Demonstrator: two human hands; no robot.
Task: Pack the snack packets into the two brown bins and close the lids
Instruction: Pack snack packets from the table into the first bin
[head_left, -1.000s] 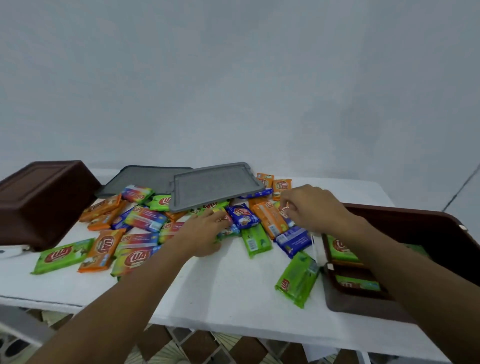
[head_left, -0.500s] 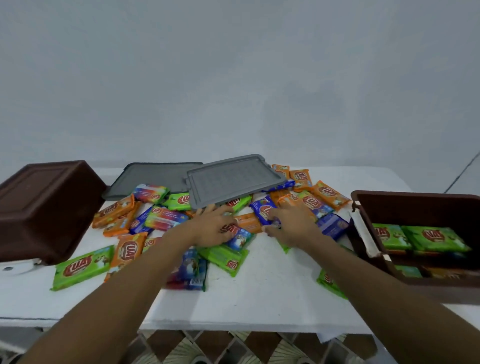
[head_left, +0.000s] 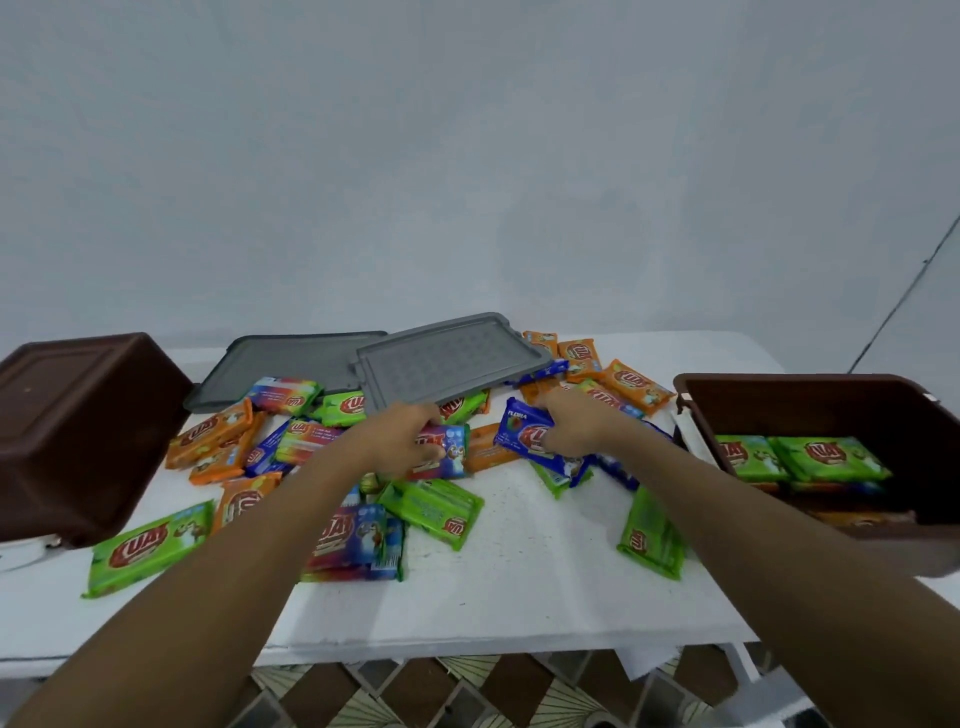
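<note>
Many snack packets in green, orange, blue and multicolour lie scattered across the white table (head_left: 519, 582). My left hand (head_left: 402, 441) grips a multicolour packet (head_left: 447, 452) in the middle of the pile. My right hand (head_left: 571, 428) holds a blue packet (head_left: 524, 436) lifted at a tilt. An open brown bin (head_left: 810, 400) stands at the right with green packets (head_left: 821, 457) inside. A second brown bin (head_left: 78, 431) sits upside down at the left. Two grey lids (head_left: 447, 358) lie at the back, one (head_left: 280, 364) partly under the other.
A green packet (head_left: 649, 535) lies alone near the right bin, another green packet (head_left: 145, 545) at the left front. A bare patch of table lies between my arms. The table's front edge runs below, with patterned floor tiles (head_left: 467, 691) beneath. A plain wall stands behind.
Both hands have closed on packets: the left took the multicolour one, the right lifted the blue one. My view shifted slightly, so the right bin shows more fully.
</note>
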